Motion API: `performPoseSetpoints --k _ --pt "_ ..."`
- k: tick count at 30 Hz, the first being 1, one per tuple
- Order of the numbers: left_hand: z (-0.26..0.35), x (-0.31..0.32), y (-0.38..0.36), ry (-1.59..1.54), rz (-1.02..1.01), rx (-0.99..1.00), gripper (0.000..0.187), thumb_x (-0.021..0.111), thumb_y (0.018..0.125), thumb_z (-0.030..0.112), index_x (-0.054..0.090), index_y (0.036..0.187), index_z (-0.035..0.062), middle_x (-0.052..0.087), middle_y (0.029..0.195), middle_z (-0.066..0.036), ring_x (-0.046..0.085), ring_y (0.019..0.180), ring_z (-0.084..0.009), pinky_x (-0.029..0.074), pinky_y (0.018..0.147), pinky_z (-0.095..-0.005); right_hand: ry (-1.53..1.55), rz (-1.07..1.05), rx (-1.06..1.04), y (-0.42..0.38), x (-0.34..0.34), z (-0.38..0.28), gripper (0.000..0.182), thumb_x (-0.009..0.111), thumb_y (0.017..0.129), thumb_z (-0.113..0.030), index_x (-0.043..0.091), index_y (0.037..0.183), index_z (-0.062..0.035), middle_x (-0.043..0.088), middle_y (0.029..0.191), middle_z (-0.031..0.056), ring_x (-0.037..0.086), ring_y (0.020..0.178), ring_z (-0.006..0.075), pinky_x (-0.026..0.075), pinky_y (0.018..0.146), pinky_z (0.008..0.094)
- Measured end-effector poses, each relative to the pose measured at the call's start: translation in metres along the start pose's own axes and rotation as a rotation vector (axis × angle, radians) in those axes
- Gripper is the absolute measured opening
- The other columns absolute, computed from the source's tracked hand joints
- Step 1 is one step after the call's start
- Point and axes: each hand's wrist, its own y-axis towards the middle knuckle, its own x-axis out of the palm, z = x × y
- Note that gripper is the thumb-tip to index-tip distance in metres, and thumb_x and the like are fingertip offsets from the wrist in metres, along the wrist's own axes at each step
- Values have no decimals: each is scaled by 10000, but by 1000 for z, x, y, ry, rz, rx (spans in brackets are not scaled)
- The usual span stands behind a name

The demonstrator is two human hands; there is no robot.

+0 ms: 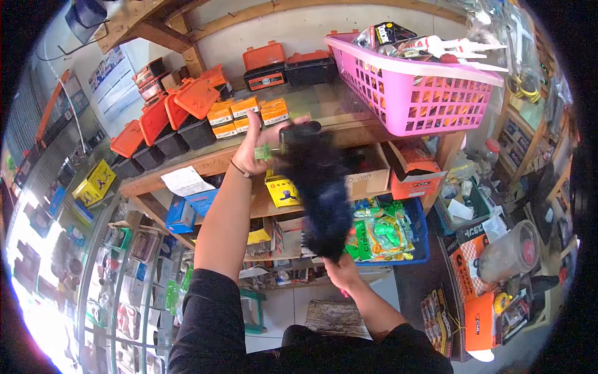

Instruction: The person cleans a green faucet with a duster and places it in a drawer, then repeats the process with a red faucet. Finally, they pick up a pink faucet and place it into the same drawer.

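A dark, fluffy duster [321, 193], blurred by motion, stands almost upright in front of the shelf. My right hand [344, 274] is closed around its lower end, and a bit of pink shows below the fist. Higher up on the left, my left hand [252, 149] has its thumb pointing up. A small green-ended object [265, 152] lies against that palm, its other end hidden behind the duster, so I cannot tell its kind. The duster's top covers part of the left fingers. Just behind that hand are small orange-and-white boxes [274, 111] on the shelf top.
A pink basket [411, 103] full of packaged goods stands on the shelf [205, 163] at right. Black toolboxes with orange lids [152, 118] line the left. Below are a yellow box [283, 192] and a blue tray [422, 240] of green packets. A glass display case [146, 299] flanks the left.
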Motion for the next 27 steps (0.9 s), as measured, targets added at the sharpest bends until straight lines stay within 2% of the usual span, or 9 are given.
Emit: performPoseSetpoints --k 3,5,10,13,14,17,24,25,27 --pt "0 -5 -4 172 -111 -34 1071 259 617 784 214 1288 -50 357 1277 -173 436 1117 -238 312 965 -366 -79 92 -173 1 -1 -10 179 543 766 -182 555 822 -13 573 648 171 556 615 350 433 555 404" --pt "3 -16 0 -477 -340 -139 1062 203 623 796 235 1291 -28 385 1252 -187 476 1044 -280 357 908 -390 -23 139 -186 3 5 0 192 550 763 -183 557 845 -9 573 663 191 556 630 365 433 559 417" --pt "0 6 -4 244 -13 -40 1043 263 633 784 245 1283 -31 439 1207 -156 513 960 -220 439 765 -359 -102 23 -228 -1 -2 -31 239 550 755 -175 541 917 0 571 701 220 552 684 396 434 603 439" --pt "6 -18 -4 -186 100 -50 1042 251 630 784 247 1284 -27 465 1178 -147 520 941 -229 444 747 -372 -106 47 -198 8 12 -4 246 535 777 -190 535 935 -2 573 698 215 552 702 399 436 617 438" --pt "3 -29 5 -190 -433 -81 1043 265 622 781 252 1280 -29 455 1191 -135 503 994 -232 436 794 -362 59 46 -59 12 20 9 247 541 774 -193 538 926 2 571 686 215 553 702 397 437 617 437" --pt "4 -24 -2 -288 45 -22 1045 272 622 779 246 1280 -32 433 1211 -154 498 1012 -262 400 859 -392 51 100 -128 6 1 -37 240 527 794 -215 546 872 11 561 636 206 556 674 388 436 587 428" --pt "4 -12 2 -189 -145 -56 1040 259 621 787 277 1265 -29 388 1249 -183 416 1133 -261 327 949 -385 -7 -9 -54 6 0 -39 224 528 790 -190 537 863 22 541 607 213 556 650 396 431 551 430" --pt "2 -7 0 19 182 30 1045 263 617 792 278 1267 -26 398 1242 -179 420 1128 -263 325 948 -386 19 -61 -34 6 -1 -44 222 537 782 -181 533 860 26 538 602 211 555 644 397 429 549 431" --pt "1 -2 -5 45 -102 -95 1055 265 610 799 275 1270 -24 408 1235 -173 418 1131 -254 313 957 -389 -80 -49 -185 7 2 -36 220 536 780 -180 528 844 30 543 612 209 551 626 393 427 543 428"
